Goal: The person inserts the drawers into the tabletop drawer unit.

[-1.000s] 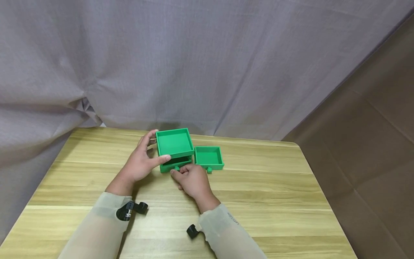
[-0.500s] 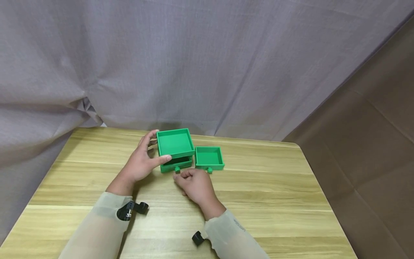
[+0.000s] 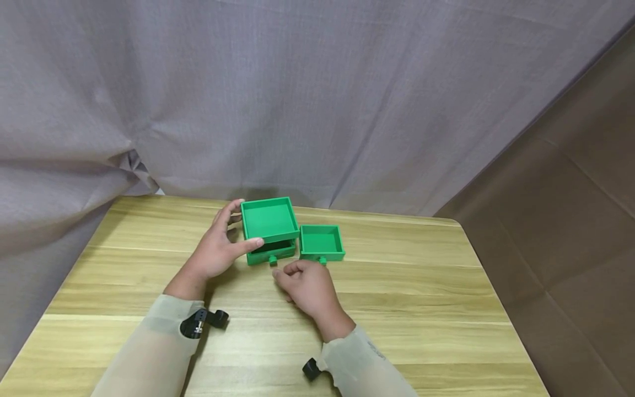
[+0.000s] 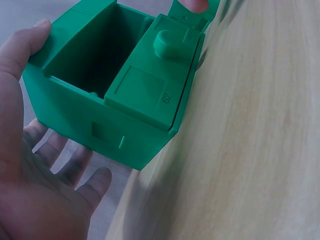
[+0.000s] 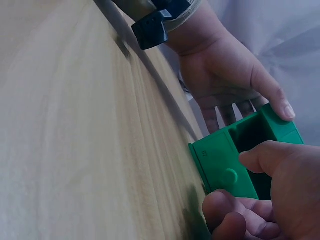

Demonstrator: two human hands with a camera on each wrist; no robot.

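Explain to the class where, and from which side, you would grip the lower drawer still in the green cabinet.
Probably pinch the round knob on the drawer front, coming from the person's side. The knob juts out at the front; the left hand holds the cabinet from the left, and the loose drawer stands to the right.

On the surface [image 3: 397, 286], the drawer box [image 3: 269, 227] sits left of the loose drawer [image 3: 321, 241]; my left grip [image 3: 218, 251] lies at its left, my right grip [image 3: 305, 281] near of both.

**Green drawer box and its loose drawer**

The green drawer box [image 3: 269, 230] sits upright on the wooden table, its upper slot empty and its lower drawer [image 3: 272, 255] pushed in, knob facing forward. A second green drawer [image 3: 321, 242] lies just beside it, open side up.
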